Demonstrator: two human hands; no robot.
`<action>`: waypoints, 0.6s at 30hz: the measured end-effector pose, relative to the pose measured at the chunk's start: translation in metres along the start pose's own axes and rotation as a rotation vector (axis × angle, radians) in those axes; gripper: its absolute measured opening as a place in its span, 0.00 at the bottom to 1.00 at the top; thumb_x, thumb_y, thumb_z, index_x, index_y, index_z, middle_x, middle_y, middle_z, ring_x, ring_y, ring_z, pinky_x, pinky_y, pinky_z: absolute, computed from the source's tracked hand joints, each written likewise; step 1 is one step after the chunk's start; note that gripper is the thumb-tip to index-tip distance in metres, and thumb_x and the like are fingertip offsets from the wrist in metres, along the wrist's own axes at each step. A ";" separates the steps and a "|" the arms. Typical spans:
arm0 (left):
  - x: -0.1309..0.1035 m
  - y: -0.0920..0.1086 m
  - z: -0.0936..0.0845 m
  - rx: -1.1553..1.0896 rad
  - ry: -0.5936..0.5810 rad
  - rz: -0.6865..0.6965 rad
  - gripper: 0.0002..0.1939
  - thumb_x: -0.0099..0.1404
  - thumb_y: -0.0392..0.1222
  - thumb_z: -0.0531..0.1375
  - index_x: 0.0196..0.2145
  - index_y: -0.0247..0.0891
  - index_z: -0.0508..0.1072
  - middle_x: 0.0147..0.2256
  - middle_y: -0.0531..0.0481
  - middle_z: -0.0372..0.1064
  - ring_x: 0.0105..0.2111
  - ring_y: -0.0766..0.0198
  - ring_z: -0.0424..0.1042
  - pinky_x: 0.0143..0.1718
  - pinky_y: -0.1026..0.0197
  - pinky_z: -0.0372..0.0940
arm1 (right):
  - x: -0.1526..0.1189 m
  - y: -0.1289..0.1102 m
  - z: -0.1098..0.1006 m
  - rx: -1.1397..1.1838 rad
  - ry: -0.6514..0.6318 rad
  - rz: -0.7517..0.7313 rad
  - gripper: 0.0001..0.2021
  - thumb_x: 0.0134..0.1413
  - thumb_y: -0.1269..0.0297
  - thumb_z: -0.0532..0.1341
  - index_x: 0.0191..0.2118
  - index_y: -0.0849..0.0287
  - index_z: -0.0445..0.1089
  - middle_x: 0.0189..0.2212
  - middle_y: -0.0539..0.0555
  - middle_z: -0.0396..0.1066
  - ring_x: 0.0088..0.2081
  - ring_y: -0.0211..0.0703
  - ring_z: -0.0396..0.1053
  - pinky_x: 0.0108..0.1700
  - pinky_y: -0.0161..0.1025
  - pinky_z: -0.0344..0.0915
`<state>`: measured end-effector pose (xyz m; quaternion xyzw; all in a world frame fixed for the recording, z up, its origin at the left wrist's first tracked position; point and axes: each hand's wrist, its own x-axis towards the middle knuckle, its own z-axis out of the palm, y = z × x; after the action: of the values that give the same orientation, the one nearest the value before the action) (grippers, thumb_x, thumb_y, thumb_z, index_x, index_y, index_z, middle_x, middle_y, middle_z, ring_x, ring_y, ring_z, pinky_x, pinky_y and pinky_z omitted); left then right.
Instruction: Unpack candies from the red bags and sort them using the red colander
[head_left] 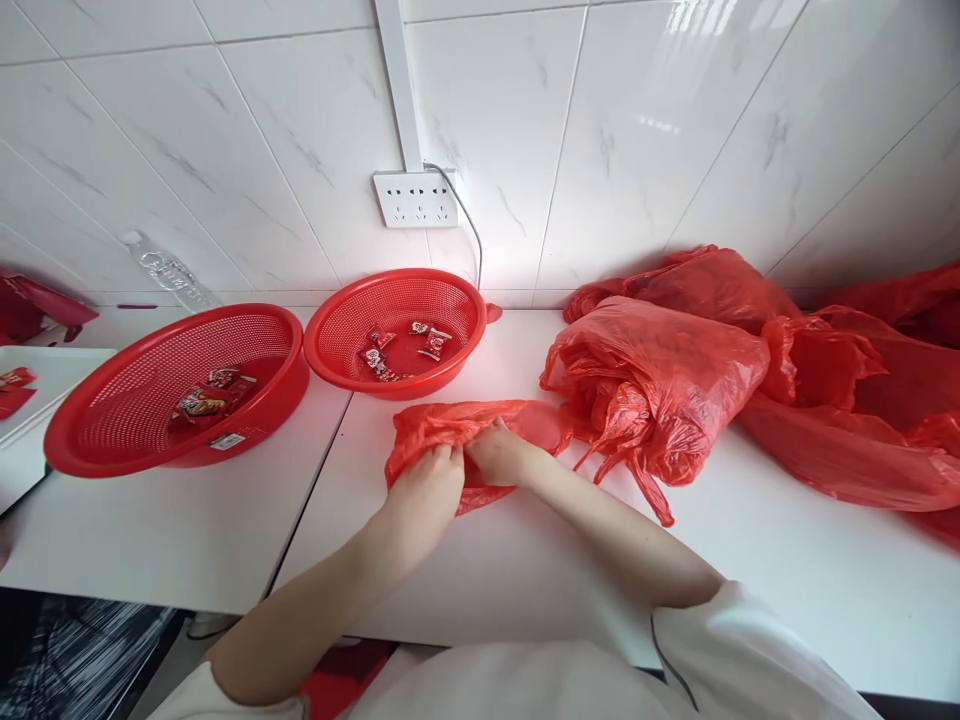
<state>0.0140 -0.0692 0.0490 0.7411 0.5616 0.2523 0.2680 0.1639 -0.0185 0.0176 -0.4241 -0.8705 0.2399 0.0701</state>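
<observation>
A thin red plastic bag lies on the white table in front of me, crumpled around its opening. My left hand is closed on the bag's near left part, fingers bent into the film. Close beside it, my right hand pinches the bag a little further right, its fingertips partly hidden by the plastic. Whether anything is inside the bag cannot be seen. Just right of it rests a bulky, full-looking red plastic bag with loose handles trailing toward me.
A round red basket with small wrapped packets stands behind my hands; a larger red basket with packets is to the left. More red bags lie at right. A clear plastic bottle and wall socket are at the back.
</observation>
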 end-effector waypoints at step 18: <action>0.051 -0.082 -0.059 -0.626 0.011 -0.388 0.20 0.55 0.59 0.61 0.28 0.37 0.71 0.23 0.47 0.69 0.16 0.69 0.63 0.14 0.68 0.53 | -0.023 0.067 -0.053 0.199 -0.184 -0.039 0.34 0.49 0.60 0.64 0.63 0.51 0.58 0.61 0.54 0.60 0.58 0.52 0.62 0.59 0.44 0.57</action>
<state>-0.0701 0.0055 0.0401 0.5013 0.5887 0.3603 0.5217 0.2428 0.0185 0.0342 -0.3741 -0.8532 0.3616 0.0364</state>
